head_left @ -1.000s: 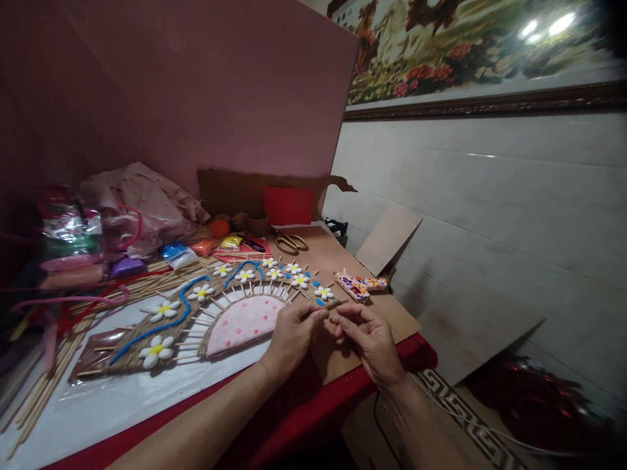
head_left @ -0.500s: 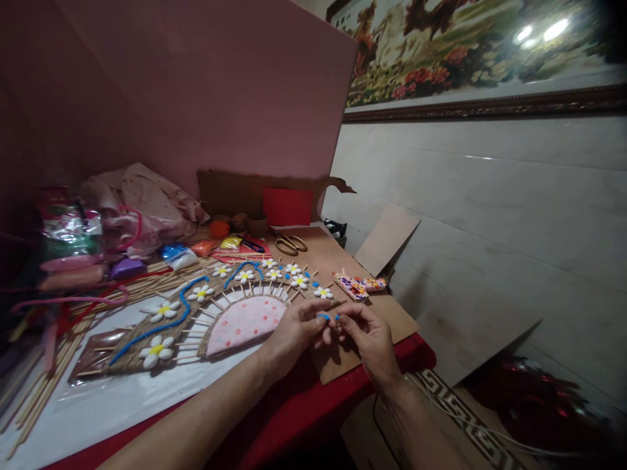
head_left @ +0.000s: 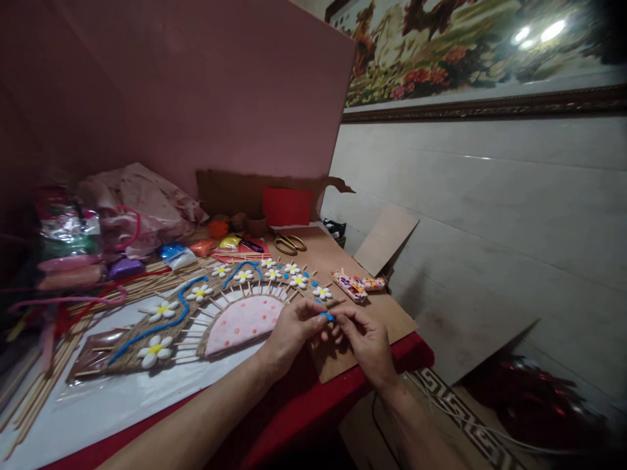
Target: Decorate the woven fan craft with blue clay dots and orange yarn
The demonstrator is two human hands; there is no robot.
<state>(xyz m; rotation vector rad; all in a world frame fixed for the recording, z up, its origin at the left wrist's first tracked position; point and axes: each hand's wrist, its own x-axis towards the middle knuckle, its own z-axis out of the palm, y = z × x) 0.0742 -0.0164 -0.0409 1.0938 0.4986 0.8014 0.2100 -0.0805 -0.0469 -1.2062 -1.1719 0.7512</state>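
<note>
Head view: I'm seeing both hands, left hand and right hand, pinching a small blue clay bit at the fan craft right tip. Flowers, blue line looking placed; this piece not yet attached.

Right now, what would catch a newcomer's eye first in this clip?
The fan-shaped craft on the white sheet, with white flowers, blue cord and a pink half-circle. At its right end the left hand and right hand meet, pinching a small blue piece. Behind it lie gold scissors, and a big framed painting hangs on the wall.
</note>
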